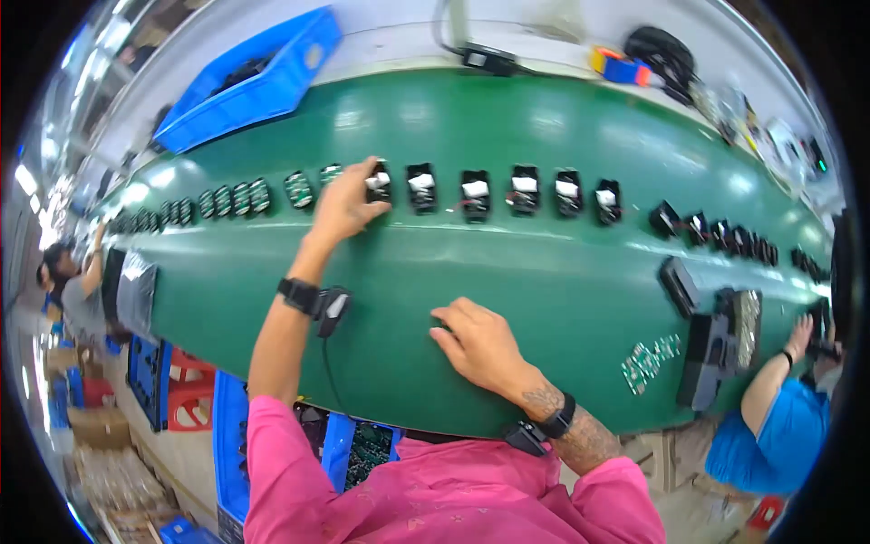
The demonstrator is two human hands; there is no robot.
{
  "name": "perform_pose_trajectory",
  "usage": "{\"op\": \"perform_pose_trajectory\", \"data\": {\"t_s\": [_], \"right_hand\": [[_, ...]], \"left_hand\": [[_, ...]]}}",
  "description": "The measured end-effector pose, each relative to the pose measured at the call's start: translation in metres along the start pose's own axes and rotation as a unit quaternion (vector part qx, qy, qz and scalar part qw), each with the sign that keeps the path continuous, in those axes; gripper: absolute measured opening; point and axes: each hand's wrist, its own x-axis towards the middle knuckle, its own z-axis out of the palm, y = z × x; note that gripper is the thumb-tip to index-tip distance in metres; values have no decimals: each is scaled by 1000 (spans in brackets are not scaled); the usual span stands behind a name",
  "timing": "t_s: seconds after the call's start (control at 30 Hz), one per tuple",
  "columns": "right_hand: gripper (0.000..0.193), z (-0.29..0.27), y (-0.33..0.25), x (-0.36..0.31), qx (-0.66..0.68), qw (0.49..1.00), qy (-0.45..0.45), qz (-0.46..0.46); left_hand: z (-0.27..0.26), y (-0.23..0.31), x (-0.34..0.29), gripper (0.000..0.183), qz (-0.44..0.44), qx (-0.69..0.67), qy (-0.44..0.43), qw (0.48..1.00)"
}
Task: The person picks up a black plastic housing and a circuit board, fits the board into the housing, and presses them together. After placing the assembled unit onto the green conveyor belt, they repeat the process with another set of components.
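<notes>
My left hand [344,201] reaches over the green work surface, its thumb and forefinger closed about the ends of a small black plastic housing [379,186] with a white piece inside. To its right stand several like housings in a row, among them one [422,189] close by and another [475,195] further along. Left of that hand, several housings carry green circuit boards, such as this one [298,189]. My right hand [480,344] hovers or rests low over the green surface, fingers loosely bent and apart, holding nothing.
A blue bin [249,95] with dark parts stands at the back left. Loose circuit boards [648,363] and black cases [702,363] lie at the right. A co-worker's hand [799,335] is at the far right; another person [82,286] works at the far left.
</notes>
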Motion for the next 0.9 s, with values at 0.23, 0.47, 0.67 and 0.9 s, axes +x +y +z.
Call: {"op": "perform_pose_trajectory", "data": {"t_s": [0.23, 0.47, 0.67, 0.9], "right_hand": [[16, -89, -21, -54, -129, 988, 36, 71], [34, -176, 20, -165, -287, 882, 170, 333], [29, -182, 24, -162, -280, 897, 151, 307], [20, -160, 17, -127, 51, 893, 257, 365]], "left_hand": [[-19, 43, -68, 59, -157, -470, 49, 867], [26, 113, -132, 60, -214, -843, -95, 485], [57, 165, -118, 27, -192, -803, -197, 529], [64, 204, -112, 27, -153, -759, -307, 553]]}}
